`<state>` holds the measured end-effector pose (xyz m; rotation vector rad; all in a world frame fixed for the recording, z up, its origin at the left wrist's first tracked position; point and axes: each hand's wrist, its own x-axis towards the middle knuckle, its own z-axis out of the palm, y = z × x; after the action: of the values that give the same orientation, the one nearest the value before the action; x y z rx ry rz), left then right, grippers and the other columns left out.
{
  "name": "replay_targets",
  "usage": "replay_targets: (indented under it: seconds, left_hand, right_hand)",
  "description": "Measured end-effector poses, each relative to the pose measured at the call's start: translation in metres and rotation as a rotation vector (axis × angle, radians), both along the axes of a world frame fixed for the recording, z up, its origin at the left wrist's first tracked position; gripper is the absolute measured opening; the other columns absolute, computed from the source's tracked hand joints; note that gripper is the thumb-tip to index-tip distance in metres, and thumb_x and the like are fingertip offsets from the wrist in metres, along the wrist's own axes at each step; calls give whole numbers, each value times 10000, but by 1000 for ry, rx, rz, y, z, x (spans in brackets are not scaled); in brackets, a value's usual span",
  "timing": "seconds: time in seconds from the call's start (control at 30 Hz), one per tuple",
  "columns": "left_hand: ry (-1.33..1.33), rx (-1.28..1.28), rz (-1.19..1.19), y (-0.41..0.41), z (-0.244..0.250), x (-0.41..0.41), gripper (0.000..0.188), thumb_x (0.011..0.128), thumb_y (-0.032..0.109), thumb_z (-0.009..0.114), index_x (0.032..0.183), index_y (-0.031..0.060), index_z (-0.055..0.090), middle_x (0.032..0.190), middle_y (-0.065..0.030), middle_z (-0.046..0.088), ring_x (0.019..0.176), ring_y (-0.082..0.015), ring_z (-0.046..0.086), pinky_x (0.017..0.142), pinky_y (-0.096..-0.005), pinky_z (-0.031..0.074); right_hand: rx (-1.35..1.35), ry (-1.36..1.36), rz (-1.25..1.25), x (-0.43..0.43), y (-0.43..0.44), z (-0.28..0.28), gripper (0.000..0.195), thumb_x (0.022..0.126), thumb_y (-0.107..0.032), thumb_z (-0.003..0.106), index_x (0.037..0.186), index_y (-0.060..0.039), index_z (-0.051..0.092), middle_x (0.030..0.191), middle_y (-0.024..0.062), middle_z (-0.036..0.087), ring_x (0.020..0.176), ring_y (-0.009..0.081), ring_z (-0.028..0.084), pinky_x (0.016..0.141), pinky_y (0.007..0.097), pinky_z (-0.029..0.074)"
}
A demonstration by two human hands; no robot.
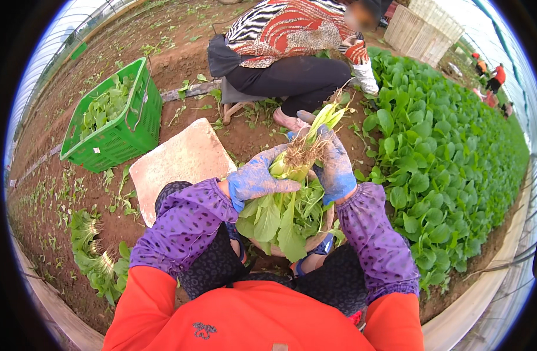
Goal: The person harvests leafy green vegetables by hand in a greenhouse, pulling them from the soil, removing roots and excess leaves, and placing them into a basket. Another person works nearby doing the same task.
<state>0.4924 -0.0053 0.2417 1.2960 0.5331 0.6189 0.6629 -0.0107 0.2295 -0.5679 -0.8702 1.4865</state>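
Note:
Both of my hands wear soil-stained blue gloves. My left hand is closed around the pale stem bases of a bunch of leafy greens, whose leaves hang down. Between the fingers of my right hand is a smaller bunch of yellow-green stems, tilted up and away from me. A tangle of brown roots lies where the two bunches meet. Directly below, a round tub sits between my feet with loose leaves in it; the hanging greens hide most of its rim.
A green plastic crate holding leaves stands left, beside a pale foam slab. Pulled greens lie on the soil at lower left. A co-worker sits on a low stool ahead. Dense growing greens fill the right side.

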Motion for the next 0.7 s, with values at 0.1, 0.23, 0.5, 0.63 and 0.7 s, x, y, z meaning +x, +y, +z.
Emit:
replay_targets:
  seconds: [0.1,0.23,0.5,0.63,0.7]
  left_hand:
    - [125,-58,123,6,-1,-5,510,733,63,731,1190,31,506,1067,-59,608,966,-134,572,856,-297,460]
    - [-90,-160,228,12,14,-5,406,780,125,639,1157,27,525,983,-70,612,876,-169,615,760,-302,506]
    - [-165,-233,333,7,6,7,397,767,91,684,1140,37,558,984,-37,619,859,-132,600,749,-285,487]
    - [-181,-193,344,3,4,15,390,784,81,635,1161,48,539,1029,-38,600,915,-143,588,800,-284,476]
    - [-261,-204,369,-1,3,21,379,790,71,627,1159,45,540,1031,-38,600,921,-142,587,802,-283,475]
  right_hand:
    - [106,-528,-283,19,7,5,356,952,-189,442,1269,-27,450,1061,69,577,935,117,543,841,271,439]
    - [16,-718,-297,19,1,3,351,932,-159,477,1260,-34,459,776,22,586,708,73,536,681,248,461]
    - [174,-814,-394,-13,-9,-10,375,975,-198,374,1293,-8,435,1229,132,518,1104,168,494,955,290,359]
    - [246,-902,-567,-15,-9,-15,341,944,-121,431,1276,-57,483,1119,90,555,1054,159,509,927,273,374]
    - [234,-774,-556,-20,-12,-9,361,919,-77,466,1279,-83,491,1091,79,536,1066,140,494,943,266,367]
